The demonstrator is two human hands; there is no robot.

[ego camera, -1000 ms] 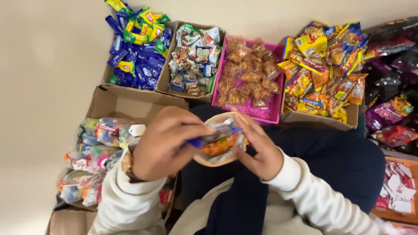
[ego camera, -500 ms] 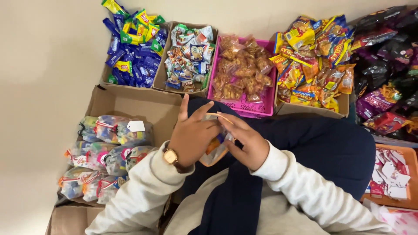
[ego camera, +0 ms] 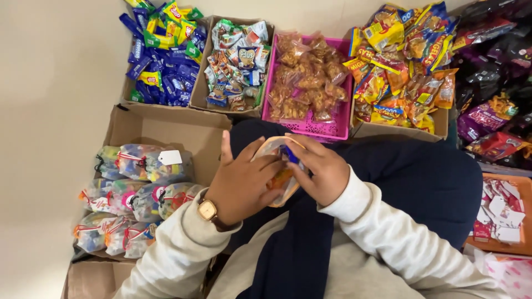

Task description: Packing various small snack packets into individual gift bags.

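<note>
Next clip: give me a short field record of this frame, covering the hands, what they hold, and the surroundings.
left hand: left hand, wristwatch on the wrist, fingers over a small clear bag
right hand: right hand, grip on the same bag's right side
held item: clear bag with colourful snacks inside, over the lap
left of person: cardboard box of tied filled bags
in front: pink basket of orange snacks, between boxes of wrapped snacks
right edge: orange tray with white tags
</note>
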